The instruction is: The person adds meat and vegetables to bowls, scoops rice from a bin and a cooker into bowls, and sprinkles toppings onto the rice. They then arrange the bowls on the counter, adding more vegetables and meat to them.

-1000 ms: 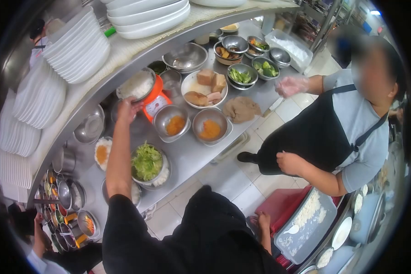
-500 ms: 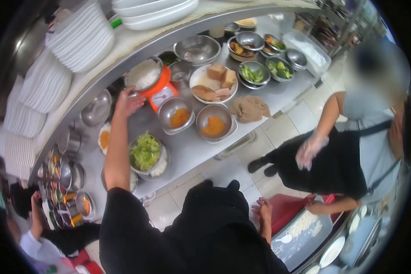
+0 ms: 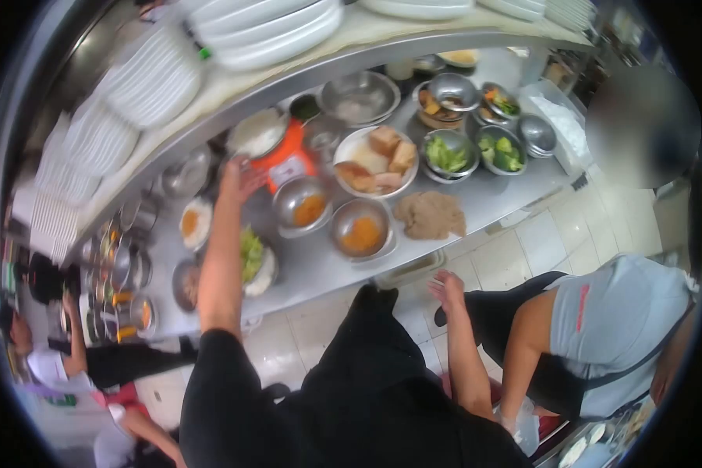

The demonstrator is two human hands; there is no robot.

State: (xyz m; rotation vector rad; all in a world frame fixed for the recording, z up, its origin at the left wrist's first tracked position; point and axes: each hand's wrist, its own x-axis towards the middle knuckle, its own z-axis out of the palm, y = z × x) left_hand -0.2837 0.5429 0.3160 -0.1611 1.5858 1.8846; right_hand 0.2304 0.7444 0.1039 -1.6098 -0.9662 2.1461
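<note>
My left hand (image 3: 243, 178) reaches over the steel table to the near side of an orange kitchen scale (image 3: 295, 143). Its fingers look stretched out, blurred, right at the rim of a steel bowl of white food (image 3: 259, 134) that stands on the scale. Beside the scale is a bowl with orange shreds (image 3: 303, 209), and a second such bowl (image 3: 362, 230) sits nearer the table edge. Below my left forearm, partly hidden by it, stands a bowl of green leaves (image 3: 253, 256). My right hand (image 3: 447, 290) hangs off the table's front edge, fingers apart, holding nothing.
A plate of meat chunks (image 3: 376, 160), a brown cloth (image 3: 431, 216) and bowls of green vegetables (image 3: 448, 154) stand to the right. Stacked white plates (image 3: 152, 82) line the shelf above. At my right a co-worker (image 3: 620, 327) bends down; others are at far left.
The view has shifted, with the table lower right. My left hand stays by the scale. My right hand has moved forward toward the table edge. The co-worker at right has bent down over the tub.
</note>
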